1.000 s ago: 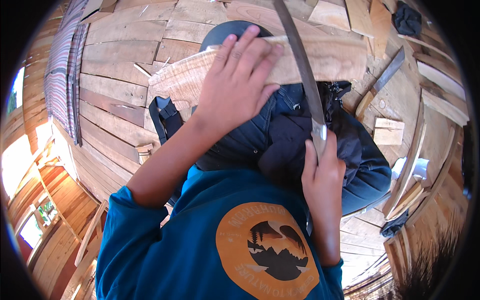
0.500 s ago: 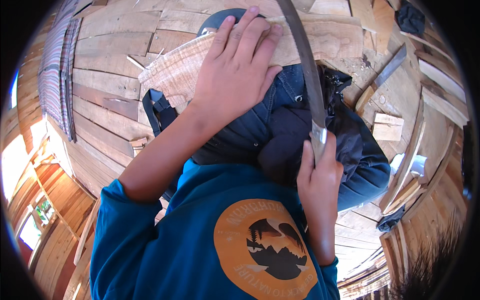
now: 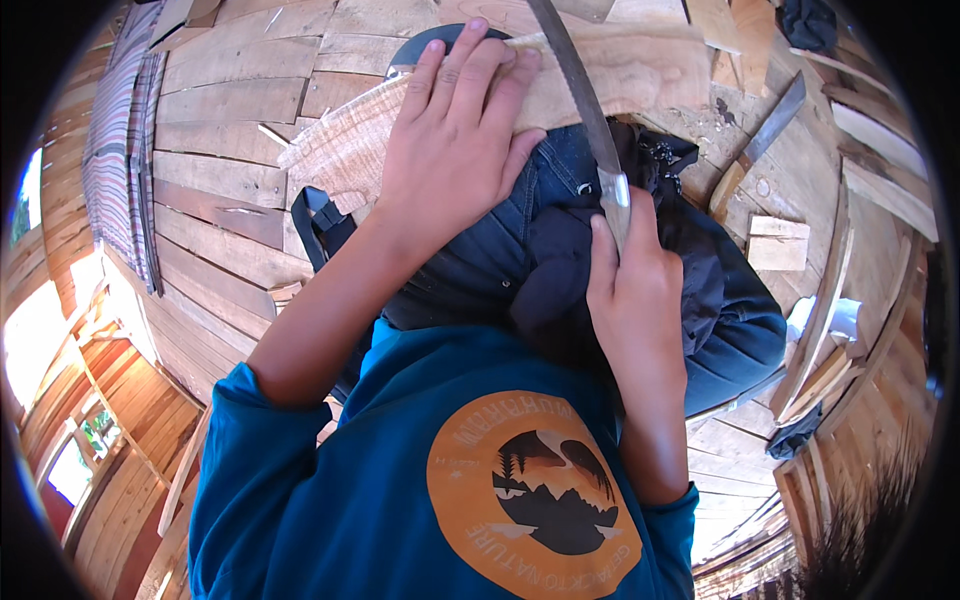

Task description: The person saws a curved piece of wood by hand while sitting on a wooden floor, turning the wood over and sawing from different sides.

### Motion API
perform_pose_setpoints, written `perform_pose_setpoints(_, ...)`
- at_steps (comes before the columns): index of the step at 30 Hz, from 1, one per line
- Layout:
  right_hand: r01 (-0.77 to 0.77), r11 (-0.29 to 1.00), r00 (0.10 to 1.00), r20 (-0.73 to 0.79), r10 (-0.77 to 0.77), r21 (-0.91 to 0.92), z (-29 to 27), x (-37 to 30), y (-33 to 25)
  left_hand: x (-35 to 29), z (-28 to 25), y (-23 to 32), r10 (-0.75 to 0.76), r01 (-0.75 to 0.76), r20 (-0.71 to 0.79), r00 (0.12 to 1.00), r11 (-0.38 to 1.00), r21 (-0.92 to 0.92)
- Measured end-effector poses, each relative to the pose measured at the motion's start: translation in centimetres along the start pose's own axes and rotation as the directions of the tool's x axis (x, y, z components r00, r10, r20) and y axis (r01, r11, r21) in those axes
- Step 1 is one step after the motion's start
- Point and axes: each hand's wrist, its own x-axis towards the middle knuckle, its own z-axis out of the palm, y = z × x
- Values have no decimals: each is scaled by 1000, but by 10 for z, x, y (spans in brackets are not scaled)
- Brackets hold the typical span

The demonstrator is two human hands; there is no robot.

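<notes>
A pale wooden board (image 3: 640, 75) lies crosswise over my lap, rough-grained toward its left end. On top of it my left hand (image 3: 450, 140) is pressed flat, fingers apart and stretched to the far edge, thumb out beside the near edge. My right hand (image 3: 637, 275) is closed round the handle of a handsaw (image 3: 580, 90). Its long, narrow, slightly curved blade crosses the board to the right of my left hand, with the toothed side toward the left. The blade's tip is cut off by the top of the view. Any cut under the blade cannot be made out.
Right of my legs, a large knife (image 3: 765, 140) with a wooden handle lies on the plank floor (image 3: 230, 95), near a small wood block (image 3: 778, 244). More planks (image 3: 880, 150) lie at the far right. A striped cloth (image 3: 122, 150) hangs at the left.
My right hand has pushed the saw forward, away from my body, so its handle is nearer the board. My left hand stays on the board; the whole view has shifted slightly.
</notes>
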Motion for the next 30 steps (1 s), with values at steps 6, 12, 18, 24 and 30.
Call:
perform_pose_setpoints(6, -69, 996, 998, -5, 69, -51, -12, -42, -2, 8, -1, 3, -10, 10, -14, 1000, 1000, -9)
perform_pose_setpoints(12, -45, 996, 997, 60, 50, -74, -9, -11, -4, -1, 0, -1, -14, 14, -2, 1000, 999, -30)
perform_pose_setpoints(18, -82, 996, 997, 3, 82, -31, -7, -33, 6, 7, 1, 2, 0, 0, -7, 1000, 1000, -5)
perform_pose_setpoints(24, -15, 995, 1000, -24, 12, -103, -17, -53, 3, 4, 1, 1, -4, 4, 3, 1000, 1000, -3)
perform_pose_setpoints(30, -40, 999, 999, 18, 40, -18, -1, -8, 1, 4, 0, 0, -21, 21, -13, 1000, 1000, -7)
